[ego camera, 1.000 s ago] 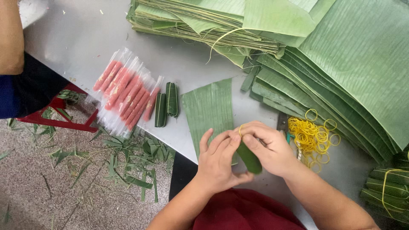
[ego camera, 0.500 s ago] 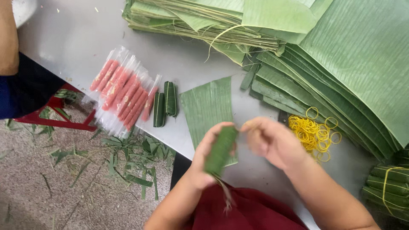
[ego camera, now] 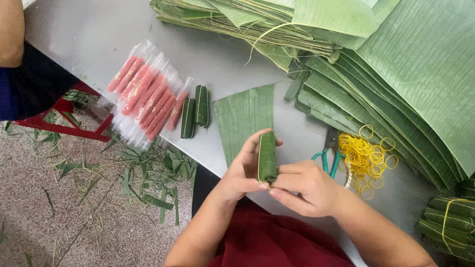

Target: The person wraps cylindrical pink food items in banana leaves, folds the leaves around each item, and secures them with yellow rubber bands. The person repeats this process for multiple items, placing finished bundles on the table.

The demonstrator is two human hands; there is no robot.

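My left hand and my right hand both hold a small roll wrapped in green banana leaf, upright, near the table's front edge. A thin yellow rubber band lies at the roll's lower end between my fingers. Just behind my hands a cut piece of banana leaf lies flat on the grey table. Two finished leaf rolls lie side by side to the left of it. Several pink sausages in clear plastic sleeves lie further left.
A heap of yellow rubber bands and teal-handled scissors lie right of my hands. Stacks of large banana leaves fill the back and right. Bundled rolls sit at far right. Another person's arm and a red stool are at left.
The leaf roll has been turned upright between my hands and brought closer to my right hand, whose fingers now work at its lower end with a rubber band.
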